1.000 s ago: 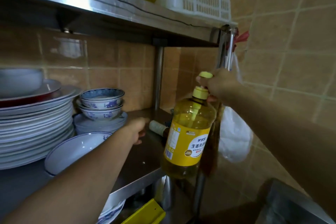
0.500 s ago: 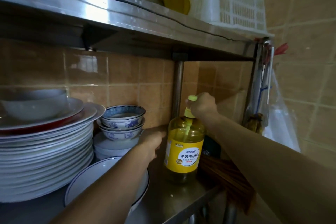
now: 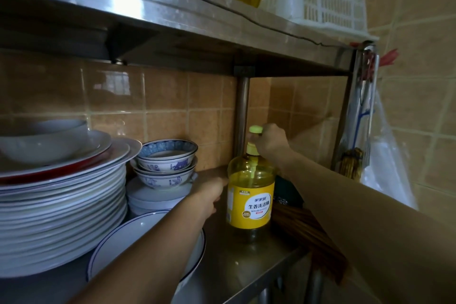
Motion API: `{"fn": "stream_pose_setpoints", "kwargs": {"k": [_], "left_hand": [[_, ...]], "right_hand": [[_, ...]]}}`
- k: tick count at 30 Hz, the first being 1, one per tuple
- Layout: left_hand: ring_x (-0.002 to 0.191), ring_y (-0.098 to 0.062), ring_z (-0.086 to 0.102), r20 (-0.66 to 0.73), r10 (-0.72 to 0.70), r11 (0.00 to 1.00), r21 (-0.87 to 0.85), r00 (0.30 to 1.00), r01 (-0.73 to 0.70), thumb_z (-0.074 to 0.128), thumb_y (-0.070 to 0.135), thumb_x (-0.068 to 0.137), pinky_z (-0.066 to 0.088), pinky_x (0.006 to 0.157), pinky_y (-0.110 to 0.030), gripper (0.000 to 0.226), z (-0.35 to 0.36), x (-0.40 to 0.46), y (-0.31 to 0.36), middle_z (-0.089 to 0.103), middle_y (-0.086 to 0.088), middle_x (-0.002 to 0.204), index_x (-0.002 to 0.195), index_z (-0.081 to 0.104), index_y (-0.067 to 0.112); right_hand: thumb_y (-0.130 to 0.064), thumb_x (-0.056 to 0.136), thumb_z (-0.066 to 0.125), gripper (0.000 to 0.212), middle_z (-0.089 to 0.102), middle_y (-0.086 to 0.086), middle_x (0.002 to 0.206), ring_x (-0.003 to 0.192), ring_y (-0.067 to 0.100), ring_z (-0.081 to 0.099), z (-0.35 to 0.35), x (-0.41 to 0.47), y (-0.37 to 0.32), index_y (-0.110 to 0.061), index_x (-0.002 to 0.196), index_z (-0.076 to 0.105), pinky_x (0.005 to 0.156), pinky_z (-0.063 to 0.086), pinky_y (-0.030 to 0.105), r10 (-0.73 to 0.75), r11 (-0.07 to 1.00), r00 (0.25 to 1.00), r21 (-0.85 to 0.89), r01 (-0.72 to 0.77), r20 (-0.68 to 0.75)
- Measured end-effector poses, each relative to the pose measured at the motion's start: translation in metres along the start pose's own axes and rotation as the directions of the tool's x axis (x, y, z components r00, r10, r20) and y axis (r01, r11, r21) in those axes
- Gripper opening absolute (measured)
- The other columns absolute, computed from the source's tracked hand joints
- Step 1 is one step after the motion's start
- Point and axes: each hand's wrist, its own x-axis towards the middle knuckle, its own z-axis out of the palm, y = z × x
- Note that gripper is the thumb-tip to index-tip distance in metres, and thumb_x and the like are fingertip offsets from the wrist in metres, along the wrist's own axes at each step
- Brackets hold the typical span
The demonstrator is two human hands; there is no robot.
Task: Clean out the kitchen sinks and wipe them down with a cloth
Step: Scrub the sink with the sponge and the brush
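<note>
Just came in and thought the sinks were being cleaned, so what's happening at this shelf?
A person has a yellow soap bottle standing on the steel shelf. The right hand grips its pump top, and the left hand reaches in beside the bottle, fingers near its side. Stacked plates and bowls sit to the left. No sink or cloth is in view.

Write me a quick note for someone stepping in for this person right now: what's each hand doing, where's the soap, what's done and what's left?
Right hand: grips the pump top of the dish soap bottle.
Left hand: fingers loosely curled beside the bottle, holding nothing; contact unclear.
Bottle: upright on the steel shelf, right of the stacked bowls and plates.
Done: soap is on the shelf.
Left: sinks and cloth are out of view, so cleaning and wiping cannot be confirmed.
</note>
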Motion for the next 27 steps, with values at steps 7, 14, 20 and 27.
{"fn": "stream_pose_setpoints", "kwargs": {"k": [7,14,20,27], "left_hand": [[0.085,-0.017,0.05,0.029,-0.016,1.0,0.023,0.999,0.015,0.053,0.015,0.093,0.038,0.077,-0.032,0.008,0.011,-0.027,-0.007,0.057,-0.003,0.091,0.085,0.051,0.016],[0.112,-0.024,0.053,0.086,-0.039,0.999,0.032,0.996,0.036,0.054,0.019,0.094,0.037,0.098,-0.044,0.038,0.044,-0.079,-0.024,0.056,-0.008,0.125,0.13,0.049,0.011],[0.12,-0.024,0.051,0.152,-0.065,0.996,0.071,0.986,0.055,0.056,0.019,0.093,0.036,0.098,-0.044,0.039,0.103,-0.133,-0.055,0.053,-0.009,0.134,0.131,0.048,0.012],[0.12,-0.025,0.051,0.295,-0.144,0.984,0.141,0.944,0.106,0.053,0.02,0.095,0.035,0.099,-0.044,0.032,0.188,-0.203,-0.104,0.055,-0.008,0.13,0.126,0.052,0.011]], "right_hand": [[-0.03,0.086,0.068,0.051,0.055,0.015,0.129,0.119,0.032,0.052,-0.03,-0.034,0.03,-0.004,0.127,0.05,0.1,0.044,0.045,-0.093,0.993,0.994,0.081,0.088,0.064],[-0.02,0.088,0.066,0.032,0.061,0.002,0.11,0.107,0.024,0.055,-0.072,-0.105,0.106,-0.012,0.119,0.061,0.09,0.046,0.03,-0.092,0.995,0.968,0.046,0.084,0.233],[-0.036,0.083,0.071,0.06,0.045,0.007,0.127,0.106,0.022,0.053,-0.127,-0.173,0.185,-0.013,0.132,0.043,0.073,0.04,0.022,0.081,0.997,0.982,-0.009,-0.081,0.168],[-0.036,0.078,0.074,0.063,0.053,0.003,0.123,0.096,0.009,0.049,-0.194,-0.254,0.275,-0.015,0.131,0.048,0.076,0.037,0.013,0.188,0.981,0.979,-0.05,-0.185,0.078]]}}
